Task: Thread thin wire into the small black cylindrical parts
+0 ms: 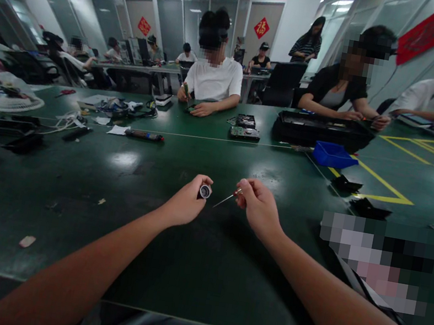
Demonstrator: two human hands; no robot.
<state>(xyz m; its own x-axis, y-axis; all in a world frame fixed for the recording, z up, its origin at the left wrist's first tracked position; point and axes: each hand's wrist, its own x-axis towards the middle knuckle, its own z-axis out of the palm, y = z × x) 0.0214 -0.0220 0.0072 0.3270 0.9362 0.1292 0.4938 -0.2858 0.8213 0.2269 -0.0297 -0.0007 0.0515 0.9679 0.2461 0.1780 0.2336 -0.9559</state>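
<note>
Dark short cylinder with a pale, ringed round end (pixel 205 192) is in the person's left hand (pixel 188 202), above the middle of the dark green, glossy desk (pixel 222 275). The left hand is grasping it, thumb on the upper side, with the round end turned toward the right and the viewer; detail inside that end is too small to read.

Slim screwdriver with a thin metal shaft and a reddish handle (pixel 229 197) is in the right hand (pixel 257 206), pinched by its handle between thumb and fingers. Its shaft slants down and left; the tip is near the cylinder but apart from it.

Further items on the desk: a small pale flat scrap (pixel 27 241) at near left; a dark rod-shaped object with a red end (pixel 145 136) beside a white paper piece (pixel 118 130); two metal drive-like units, the nearer showing a green circuit board (pixel 244 133), toward the far side; a blue open plastic bin (pixel 334 156) in front of a long black case (pixel 323 132); and a black angular part (pixel 371 208) at right. Across the desk sits a co-worker in a white shirt (pixel 218 81), holding a green-handled tool (pixel 186 90).
</note>
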